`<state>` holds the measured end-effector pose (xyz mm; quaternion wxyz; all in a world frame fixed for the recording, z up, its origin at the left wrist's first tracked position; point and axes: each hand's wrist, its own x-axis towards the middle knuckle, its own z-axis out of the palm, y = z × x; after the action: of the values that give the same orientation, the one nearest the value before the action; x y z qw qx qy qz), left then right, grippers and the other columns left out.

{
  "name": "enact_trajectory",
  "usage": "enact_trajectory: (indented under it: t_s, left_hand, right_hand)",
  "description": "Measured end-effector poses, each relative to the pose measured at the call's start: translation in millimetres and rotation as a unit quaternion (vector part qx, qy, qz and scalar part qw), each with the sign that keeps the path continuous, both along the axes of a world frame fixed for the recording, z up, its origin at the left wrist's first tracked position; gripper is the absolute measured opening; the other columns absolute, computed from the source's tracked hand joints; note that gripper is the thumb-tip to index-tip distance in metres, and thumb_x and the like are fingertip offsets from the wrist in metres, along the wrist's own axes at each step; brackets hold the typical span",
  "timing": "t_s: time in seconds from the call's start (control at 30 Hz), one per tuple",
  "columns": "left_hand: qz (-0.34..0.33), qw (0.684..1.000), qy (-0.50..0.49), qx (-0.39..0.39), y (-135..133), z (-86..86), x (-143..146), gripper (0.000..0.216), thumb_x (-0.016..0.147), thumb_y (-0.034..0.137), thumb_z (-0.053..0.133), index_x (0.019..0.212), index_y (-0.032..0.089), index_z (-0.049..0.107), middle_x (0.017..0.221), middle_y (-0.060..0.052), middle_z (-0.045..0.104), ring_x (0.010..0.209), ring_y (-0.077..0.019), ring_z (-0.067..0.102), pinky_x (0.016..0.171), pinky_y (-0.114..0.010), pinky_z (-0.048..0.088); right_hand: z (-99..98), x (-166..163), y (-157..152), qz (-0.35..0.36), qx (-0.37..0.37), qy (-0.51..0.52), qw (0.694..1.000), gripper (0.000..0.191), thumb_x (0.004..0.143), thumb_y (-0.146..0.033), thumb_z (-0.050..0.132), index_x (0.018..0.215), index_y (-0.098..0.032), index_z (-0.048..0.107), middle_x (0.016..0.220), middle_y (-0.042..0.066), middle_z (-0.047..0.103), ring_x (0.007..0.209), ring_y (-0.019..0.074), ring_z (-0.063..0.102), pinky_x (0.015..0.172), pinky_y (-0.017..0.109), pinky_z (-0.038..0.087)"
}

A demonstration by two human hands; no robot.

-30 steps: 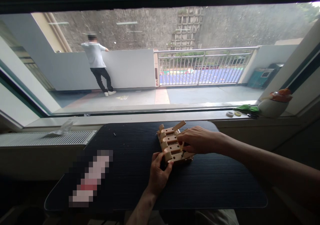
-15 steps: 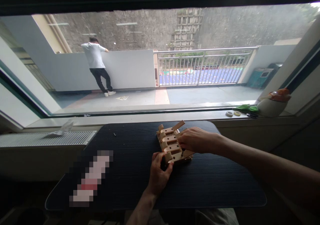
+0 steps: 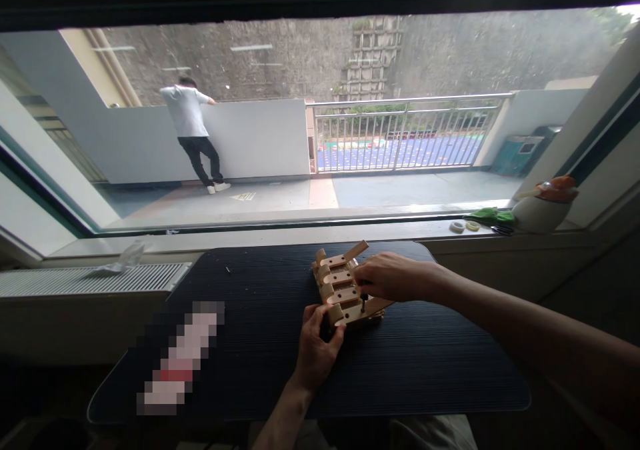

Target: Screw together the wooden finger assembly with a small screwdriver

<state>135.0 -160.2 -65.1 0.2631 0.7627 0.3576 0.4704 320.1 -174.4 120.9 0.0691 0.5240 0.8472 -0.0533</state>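
Observation:
A wooden assembly [image 3: 343, 295] of pale slats with dark holes or screw heads lies on the dark table. My left hand [image 3: 317, 343] is closed around its near left corner, the thumb at the front and the fingers on the left side. Over its right part is my right hand [image 3: 383, 277], closed on a dark, slim tool [image 3: 364, 303], which looks like a screwdriver. The tool points down at the nearest slat. Its upper part is hidden in my fingers. One loose-ended slat [image 3: 357, 253] sticks out at the far right.
The dark table [image 3: 250, 350] bears a small metal piece [image 3: 228, 270] and a blurred-out strip [image 3: 183, 357]. On the windowsill stand tape rolls [image 3: 457, 226], a green cloth [image 3: 487, 216] and a white pot [image 3: 543, 210]. A person [image 3: 193, 130] leans on a wall outside.
My right hand has shifted slightly, and more of the dark tool shows beneath it. My left hand keeps its hold on the wooden assembly.

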Motion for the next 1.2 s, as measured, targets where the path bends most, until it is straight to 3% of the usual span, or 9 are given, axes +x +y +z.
enact_trajectory:
  t_s: [0.3,0.67,0.87,1.0,1.2]
  left_hand:
    - [-0.001,1.0,-0.001,0.0,0,1.0,0,0.028,0.076,0.022,0.06,0.103,0.019,0.055,0.1,-0.006,0.054,0.093,-0.0179,0.057,0.084,-0.031,0.05]
    - [-0.004,1.0,-0.003,-0.008,0,-0.3,1,0.029,0.076,0.023,0.061,0.104,0.019,0.054,0.1,-0.006,0.053,0.094,-0.0181,0.056,0.086,-0.032,0.049]
    - [-0.002,1.0,0.0,-0.005,-1,1.0,0,0.027,0.076,0.023,0.06,0.103,0.019,0.055,0.1,-0.006,0.054,0.095,-0.0187,0.056,0.085,-0.033,0.05]
    - [-0.004,1.0,-0.001,-0.005,-1,1.8,0,0.027,0.077,0.023,0.06,0.103,0.02,0.055,0.1,-0.006,0.054,0.095,-0.0194,0.056,0.085,-0.034,0.05]
    - [-0.009,1.0,-0.001,-0.007,-2,2.5,-1,0.027,0.078,0.023,0.059,0.105,0.02,0.054,0.101,-0.006,0.053,0.096,-0.0193,0.056,0.085,-0.035,0.05]
  right_hand:
    - [16.5,0,-9,0.005,-0.014,0.011,1.0,0.019,0.076,-0.019,0.051,0.086,-0.021,0.066,0.079,0.004,0.067,0.073,0.0178,0.06,0.057,0.025,0.032]
    - [9.0,2,-7,-0.001,0.012,0.016,1.0,0.024,0.084,-0.029,0.047,0.077,-0.016,0.066,0.072,0.006,0.066,0.064,0.0156,0.057,0.055,0.025,0.031]
    - [21.0,3,-10,-0.003,-0.012,0.039,0.999,0.021,0.079,-0.024,0.05,0.092,-0.023,0.067,0.078,0.003,0.067,0.065,0.0139,0.056,0.056,0.024,0.03]
    - [24.5,2,-9,0.021,-0.013,0.044,0.999,0.019,0.079,-0.02,0.049,0.082,-0.021,0.068,0.077,0.002,0.065,0.066,0.0128,0.054,0.057,0.023,0.031]
    - [20.6,-1,-5,-0.006,0.003,0.028,1.0,0.022,0.083,-0.024,0.046,0.079,-0.018,0.066,0.074,0.005,0.065,0.065,0.0143,0.055,0.056,0.024,0.032]
